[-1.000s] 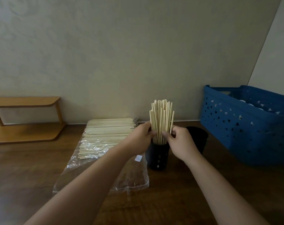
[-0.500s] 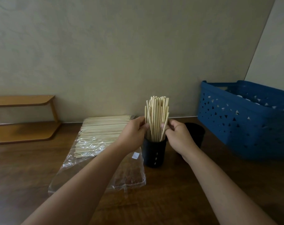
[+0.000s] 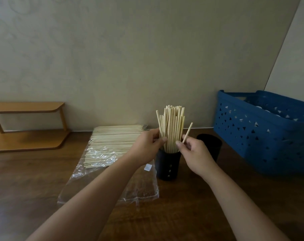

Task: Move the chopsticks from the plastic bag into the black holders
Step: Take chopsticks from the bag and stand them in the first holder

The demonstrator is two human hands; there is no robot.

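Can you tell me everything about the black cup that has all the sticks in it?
The black holder is a dark, round, plastic-looking cup with small holes in its side. It stands upright on the brown wooden table, right beside the clear plastic bag. It is packed with pale wooden chopsticks that stand up and fan out above its rim. The left hand grips the bundle just above the rim, and the right hand pinches one leaning stick.
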